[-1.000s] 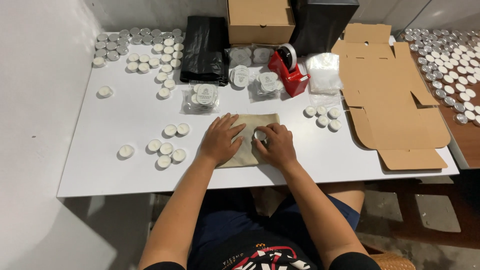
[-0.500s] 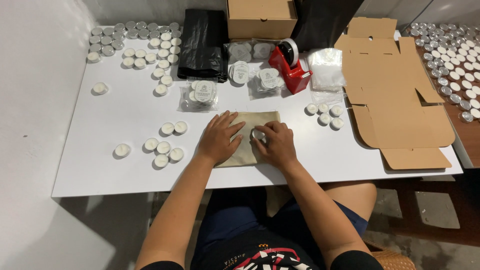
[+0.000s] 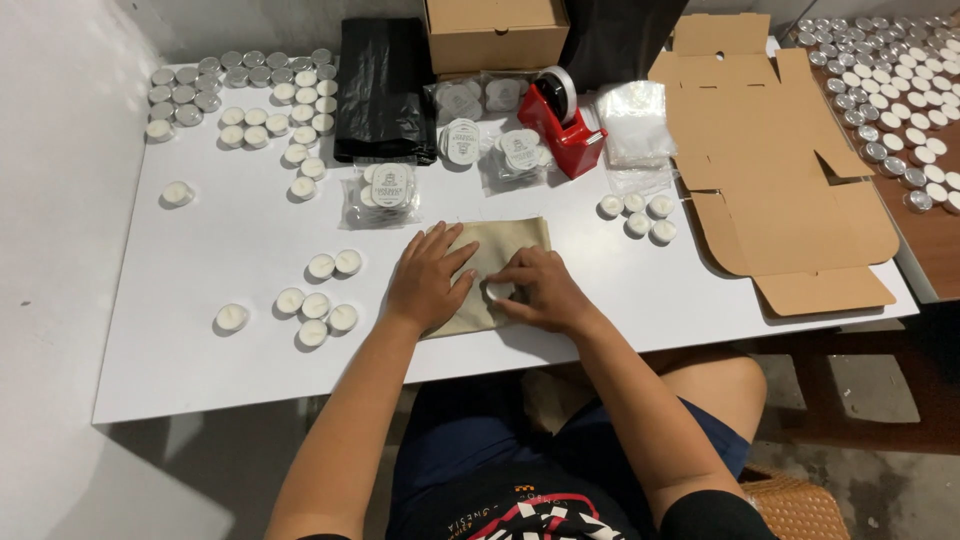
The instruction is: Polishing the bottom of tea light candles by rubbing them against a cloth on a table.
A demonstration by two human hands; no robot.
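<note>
Left hand (image 3: 428, 280) flat, fingers spread, pinning soft tan pouch (image 3: 505, 248); right hand (image 3: 535, 290) pinches light tealight (image 3: 497, 291). Grip pouch edges; likely limp.

Table: white rectangular top (image 3: 200, 340), smooth and matte, filling the middle of the view.
Second surface: brown wooden tabletop (image 3: 935, 240) at the right, set just beside the white one, its edge running off the picture.
Wall: pale, plain wall (image 3: 60, 120) along the left side, meeting the table's left edge; a light strip of wall (image 3: 280, 25) runs behind the far edge too.
Floor: grey concrete (image 3: 880, 470) at lower right, rough and mottled, with a lighter patch under the brown table.
Seat: woven wicker edge (image 3: 790, 505) peeking in at the bottom.
Light: even and soft from above, with a dim shadow under the white table's near edge.
</note>
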